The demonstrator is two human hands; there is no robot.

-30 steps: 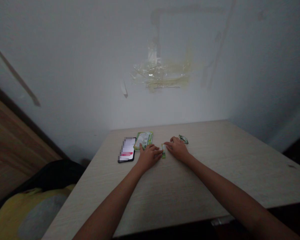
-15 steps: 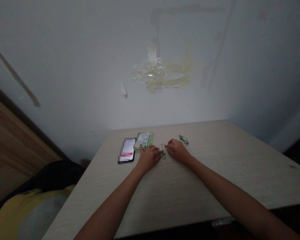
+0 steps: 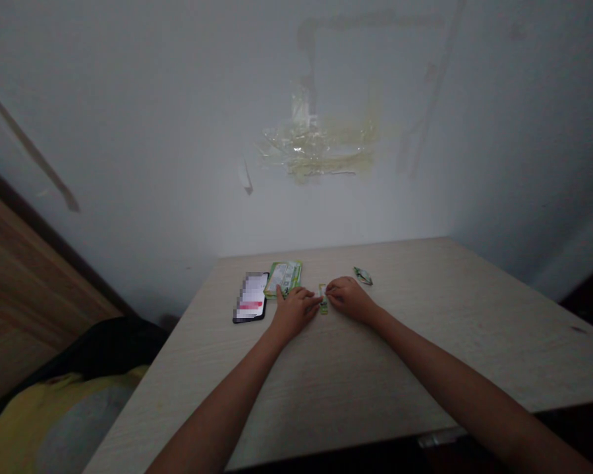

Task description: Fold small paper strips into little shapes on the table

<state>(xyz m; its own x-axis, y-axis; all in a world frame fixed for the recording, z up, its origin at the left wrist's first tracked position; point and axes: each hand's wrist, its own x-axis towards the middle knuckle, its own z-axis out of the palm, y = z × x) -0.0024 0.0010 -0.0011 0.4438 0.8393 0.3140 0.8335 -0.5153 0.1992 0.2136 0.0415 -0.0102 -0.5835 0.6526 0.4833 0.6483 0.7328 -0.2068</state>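
Both my arms reach across a pale wooden table. A small green and white packet lies flat between my hands. My left hand rests palm down with its fingers curled, fingertips touching the packet's left edge. My right hand is curled with its fingertips pinched on the packet's top right. A larger green packet lies just beyond my left hand.
A black phone with a lit screen lies left of the green packet. A small torn green wrapper scrap sits right of my right hand. The table stands in a corner against a white wall. Yellow and dark fabric lies at lower left.
My right hand has slid slightly left and closed in on the small packet. My left hand and the packet have hardly moved.
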